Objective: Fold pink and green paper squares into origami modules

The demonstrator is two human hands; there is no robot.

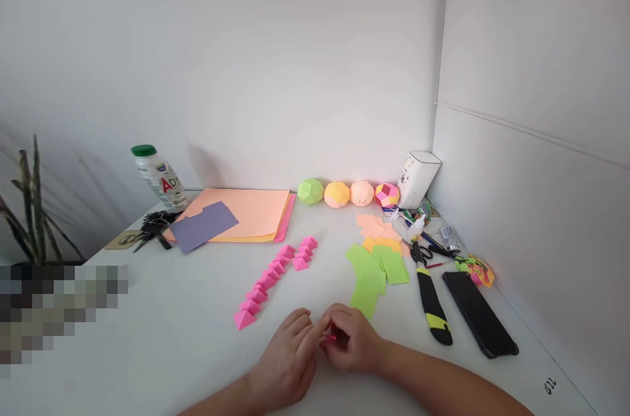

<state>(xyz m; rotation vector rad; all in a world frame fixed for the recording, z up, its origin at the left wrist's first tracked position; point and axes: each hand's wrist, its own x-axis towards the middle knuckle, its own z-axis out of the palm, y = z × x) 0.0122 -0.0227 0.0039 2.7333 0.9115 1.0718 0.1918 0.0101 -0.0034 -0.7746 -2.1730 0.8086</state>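
Note:
My left hand [288,353] and my right hand [352,339] meet low on the white table [162,331], fingers pinched together on a small pink paper piece [329,338] that is mostly hidden between them. Just beyond the hands, a row of several folded pink paper units [275,278] runs diagonally toward the back. To the right of my right hand lie several green paper squares [374,271], with orange and peach squares [377,229] behind them.
Folded paper balls [347,193] line the wall beside a white box [417,177]. Peach sheets [251,212], a purple card [203,226], keys [152,227] and a bottle [160,178] sit at left. A yellow-black cutter [433,308], phone [478,312], scissors and glue lie right.

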